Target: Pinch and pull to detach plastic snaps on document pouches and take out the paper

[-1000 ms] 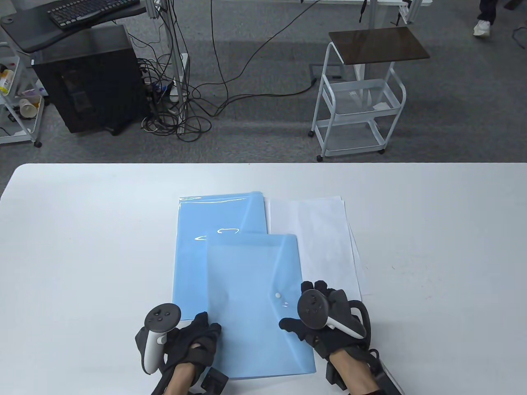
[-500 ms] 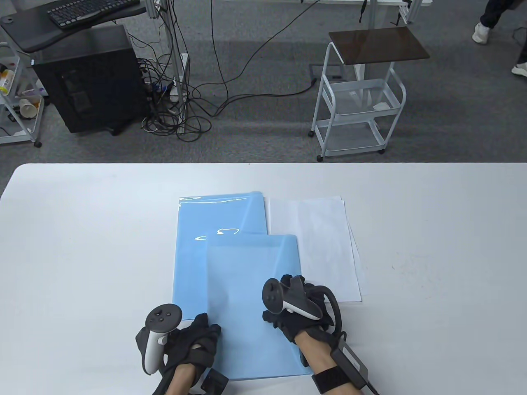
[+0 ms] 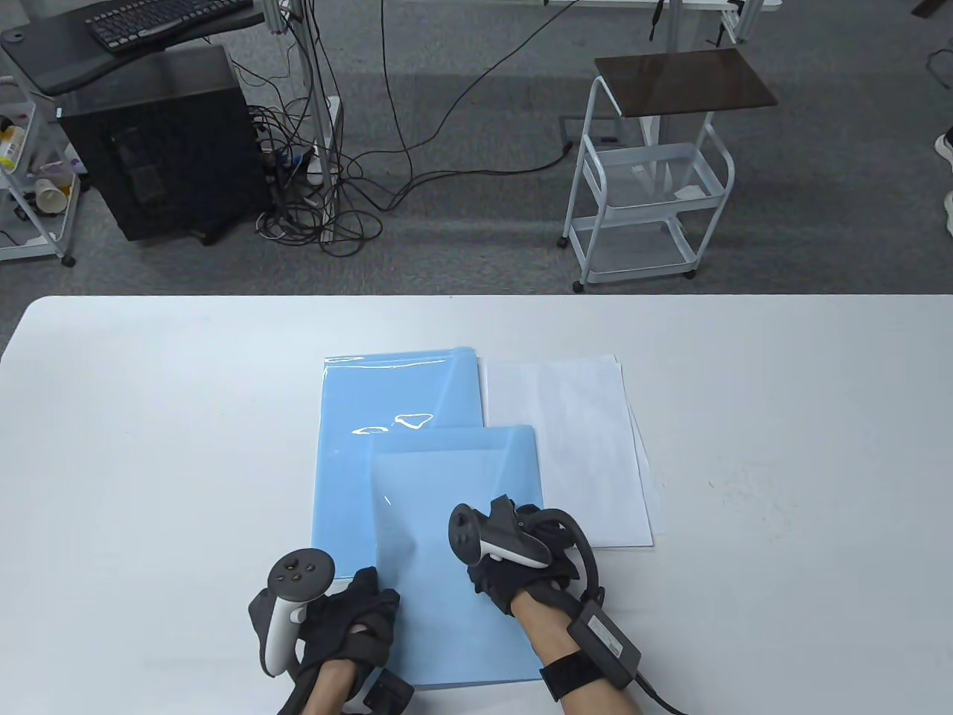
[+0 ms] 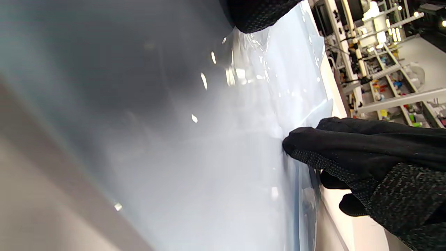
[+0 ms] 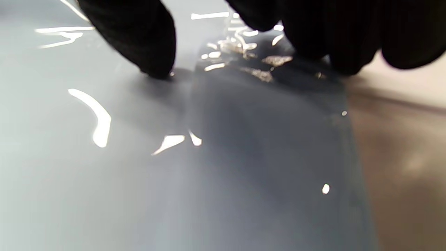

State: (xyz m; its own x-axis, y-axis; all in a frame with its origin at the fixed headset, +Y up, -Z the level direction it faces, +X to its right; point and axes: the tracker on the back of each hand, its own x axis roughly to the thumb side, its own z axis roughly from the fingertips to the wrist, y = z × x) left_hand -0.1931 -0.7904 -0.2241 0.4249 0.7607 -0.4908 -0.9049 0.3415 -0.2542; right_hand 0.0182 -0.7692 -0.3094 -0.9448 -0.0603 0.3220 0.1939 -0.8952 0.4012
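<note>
A light blue document pouch (image 3: pixel 439 484) lies on top of another blue pouch (image 3: pixel 387 395) near the table's front. My left hand (image 3: pixel 376 592) presses its fingertips (image 4: pixel 258 17) on the top pouch's left edge. My right hand (image 3: pixel 506 566) sits over the flap on that pouch's right side and hides the snap. In the right wrist view the right hand (image 5: pixel 237 52) has its thumb on the pouch face (image 5: pixel 139 157) and its fingers on the flap edge, pinching it. The left wrist view shows the right hand (image 4: pixel 292 146) on the same edge, with the flap slightly raised.
White paper sheets (image 3: pixel 573 439) lie to the right of the pouches, partly under them. The white table (image 3: pixel 149 447) extends widely on both sides. Beyond its far edge stand a white cart (image 3: pixel 648 186) and a black computer case (image 3: pixel 156 141).
My right hand has moved left from the pouch's right edge onto the flap, covering the snap, and turned inward. The top pouch has shifted a little to the left. The left hand stays put.
</note>
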